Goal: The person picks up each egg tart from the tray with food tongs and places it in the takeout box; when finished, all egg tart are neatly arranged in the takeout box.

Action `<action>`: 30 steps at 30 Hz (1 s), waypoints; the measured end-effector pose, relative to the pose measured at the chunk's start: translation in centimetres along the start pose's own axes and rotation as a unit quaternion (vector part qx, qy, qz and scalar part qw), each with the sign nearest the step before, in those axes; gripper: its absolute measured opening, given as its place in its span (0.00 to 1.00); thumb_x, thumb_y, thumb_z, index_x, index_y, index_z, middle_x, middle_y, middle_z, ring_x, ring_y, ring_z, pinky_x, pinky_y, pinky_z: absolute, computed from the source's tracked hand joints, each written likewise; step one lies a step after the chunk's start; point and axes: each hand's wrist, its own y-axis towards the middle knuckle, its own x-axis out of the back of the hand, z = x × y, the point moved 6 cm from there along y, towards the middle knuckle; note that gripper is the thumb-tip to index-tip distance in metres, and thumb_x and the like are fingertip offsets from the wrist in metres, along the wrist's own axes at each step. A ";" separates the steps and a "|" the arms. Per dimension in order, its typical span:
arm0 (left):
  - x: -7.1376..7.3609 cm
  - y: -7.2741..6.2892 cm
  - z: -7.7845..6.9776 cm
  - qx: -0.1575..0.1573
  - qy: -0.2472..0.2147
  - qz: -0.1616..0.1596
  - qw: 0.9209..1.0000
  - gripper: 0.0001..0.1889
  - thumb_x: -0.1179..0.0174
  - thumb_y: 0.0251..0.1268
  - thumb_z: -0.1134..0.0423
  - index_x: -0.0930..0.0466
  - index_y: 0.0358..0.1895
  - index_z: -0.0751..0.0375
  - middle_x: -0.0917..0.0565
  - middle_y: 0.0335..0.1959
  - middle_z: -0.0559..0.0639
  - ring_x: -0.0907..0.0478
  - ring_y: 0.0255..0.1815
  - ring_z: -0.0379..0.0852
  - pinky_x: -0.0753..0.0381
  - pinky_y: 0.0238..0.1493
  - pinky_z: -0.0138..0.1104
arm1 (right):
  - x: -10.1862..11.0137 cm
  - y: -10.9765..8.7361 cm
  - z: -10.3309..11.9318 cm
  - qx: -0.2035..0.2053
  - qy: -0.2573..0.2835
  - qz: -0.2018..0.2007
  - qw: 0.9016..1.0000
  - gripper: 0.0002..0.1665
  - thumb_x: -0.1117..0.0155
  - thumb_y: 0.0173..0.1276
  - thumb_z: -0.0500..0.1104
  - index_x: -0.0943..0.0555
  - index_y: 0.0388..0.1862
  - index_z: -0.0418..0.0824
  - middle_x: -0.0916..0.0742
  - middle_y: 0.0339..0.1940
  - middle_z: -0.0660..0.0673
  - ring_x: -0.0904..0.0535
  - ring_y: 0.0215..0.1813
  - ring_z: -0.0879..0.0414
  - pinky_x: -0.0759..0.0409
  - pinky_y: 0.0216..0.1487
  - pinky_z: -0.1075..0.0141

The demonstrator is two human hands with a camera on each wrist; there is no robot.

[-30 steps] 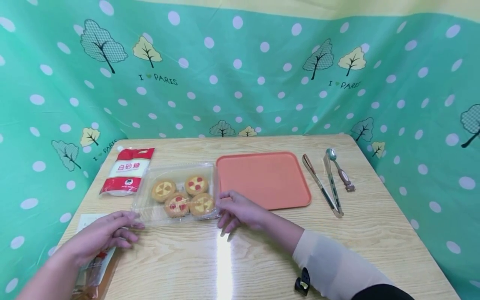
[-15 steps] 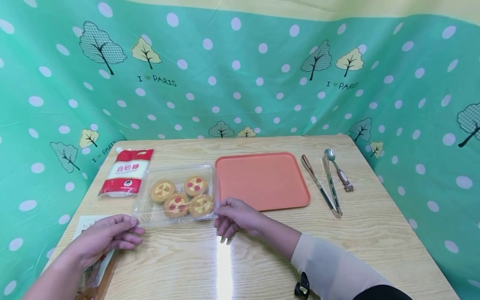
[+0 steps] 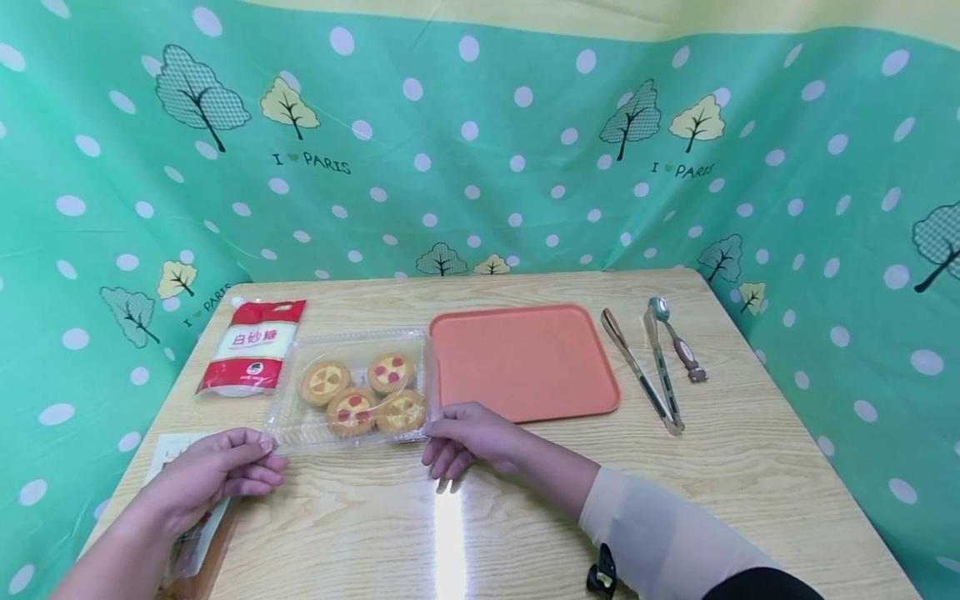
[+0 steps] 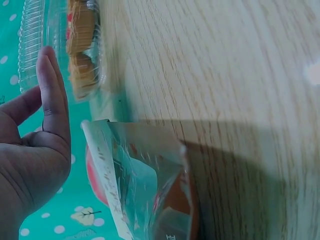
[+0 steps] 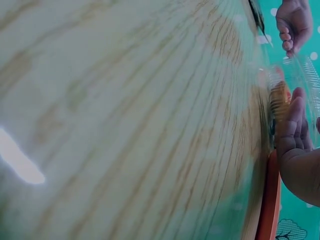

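A clear plastic clamshell box [image 3: 300,429] holds several round tarts [image 3: 326,382], some topped with red pieces. My left hand [image 3: 217,471] pinches the box's near left corner between thumb and fingers. At the near right corner, my right hand [image 3: 468,437] grips the edge, thumb above and fingers below. In the left wrist view the left hand [image 4: 45,115] meets the ribbed rim of the box [image 4: 30,45]. The right wrist view shows the right hand [image 5: 295,135] beside the box, with the left hand [image 5: 294,25] beyond it.
Right of the box lies an orange tray [image 3: 525,362], then metal tongs [image 3: 637,367] and a spoon [image 3: 684,350] with a brown handle. A red and white sugar bag [image 3: 251,346] stands back left. Below the left forearm lies a paper-and-film pouch [image 4: 145,180].
Both hands' fingers have closed in on the box's near corners, the right hand shifting slightly left and nearer. The tarts, tray and utensils stay in place.
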 end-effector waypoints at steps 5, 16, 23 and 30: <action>-0.1 0.0 -0.2 0.006 0.008 -0.013 1.000 0.09 0.50 0.77 0.59 0.25 0.44 0.62 0.12 0.40 0.53 0.13 0.40 0.45 0.14 0.46 0.37 | -0.1 0.1 -0.1 -0.010 0.001 0.006 1.000 0.25 0.40 0.72 0.48 0.24 0.50 0.25 0.11 0.32 0.40 0.14 0.26 0.55 0.14 0.27 0.64; -0.1 0.1 -0.4 0.006 0.032 -0.022 0.999 0.10 0.50 0.77 0.60 0.25 0.44 0.64 0.13 0.38 0.52 0.13 0.39 0.45 0.13 0.45 0.36 | -0.3 0.0 -0.1 -0.009 -0.001 0.007 1.000 0.26 0.40 0.72 0.48 0.24 0.49 0.22 0.11 0.29 0.42 0.15 0.24 0.57 0.16 0.26 0.68; 0.0 0.2 -0.3 0.015 0.035 -0.032 0.999 0.10 0.50 0.77 0.59 0.25 0.44 0.64 0.13 0.38 0.53 0.13 0.39 0.45 0.13 0.43 0.36 | -0.2 0.1 -0.2 -0.022 -0.004 -0.002 1.000 0.26 0.39 0.70 0.48 0.24 0.46 0.21 0.13 0.23 0.44 0.20 0.18 0.60 0.19 0.20 0.71; 0.0 0.3 -0.3 0.018 0.044 -0.039 0.998 0.11 0.50 0.77 0.59 0.25 0.45 0.66 0.14 0.38 0.53 0.13 0.38 0.45 0.13 0.43 0.37 | -0.3 0.1 0.0 -0.029 0.003 -0.010 1.000 0.22 0.39 0.69 0.45 0.23 0.41 0.22 0.17 0.18 0.47 0.26 0.14 0.63 0.24 0.16 0.73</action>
